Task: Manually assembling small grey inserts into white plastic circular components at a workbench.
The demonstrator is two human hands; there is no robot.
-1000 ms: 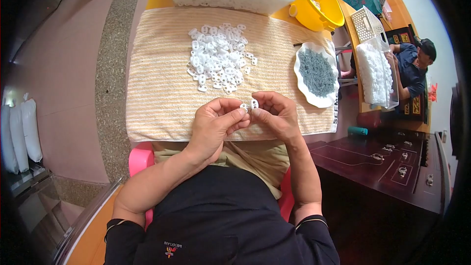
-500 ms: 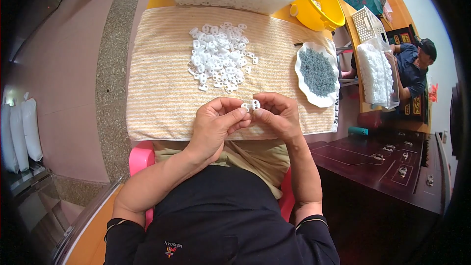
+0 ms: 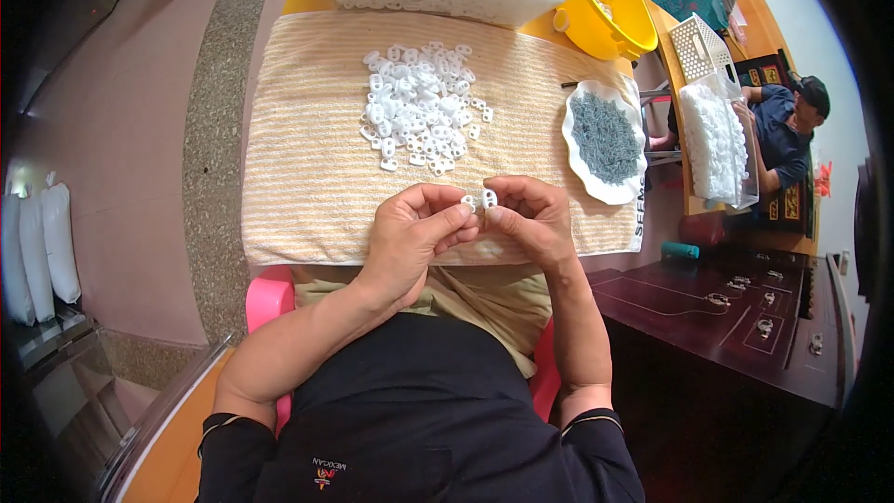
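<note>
Both hands meet over the striped towel [image 3: 307,186]: left hand [image 3: 410,237] and right hand [image 3: 531,219] fingers clamped on a small white clip [image 3: 480,199]; clip pile [image 3: 419,107] at 12 o'clock.

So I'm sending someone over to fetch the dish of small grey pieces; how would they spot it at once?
Start from the striped beige towel spread over the table. At its right edge, past the loose pile of white plastic pieces, sits a white oval dish. It is the only shallow dish there, and its heap of small grey pieces is the only dark lot among white parts.
</note>
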